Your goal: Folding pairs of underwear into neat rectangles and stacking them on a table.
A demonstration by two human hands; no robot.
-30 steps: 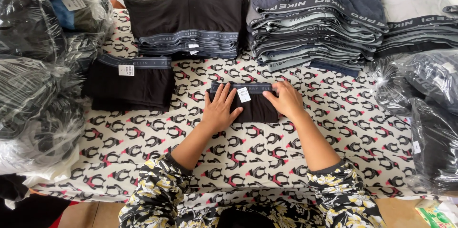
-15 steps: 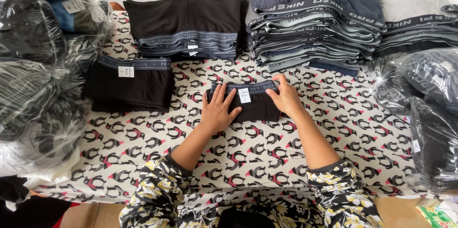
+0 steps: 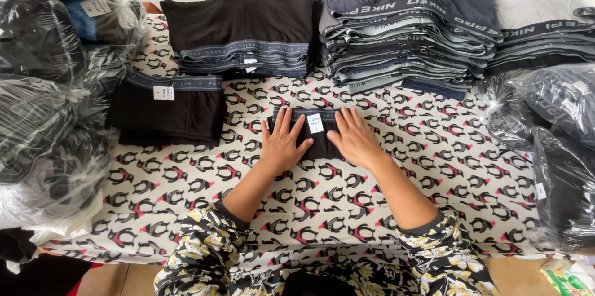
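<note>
A small folded black garment (image 3: 317,141) with a grey waistband and a white tag lies on the patterned cloth (image 3: 186,190) in the middle. My left hand (image 3: 283,141) rests flat on its left half with fingers spread. My right hand (image 3: 354,136) lies flat on its right half. Both palms press down on the fabric, neither grips it. To the left lies another folded black garment (image 3: 168,110) with a white tag.
A stack of black folded garments (image 3: 245,29) stands at the back centre and a taller grey and dark stack (image 3: 409,29) to its right. Plastic-wrapped bundles (image 3: 43,85) line the left side, and further wrapped bundles (image 3: 551,141) fill the right.
Both hands have drawn closer together on the folded garment. The garment looks narrower than a second ago.
</note>
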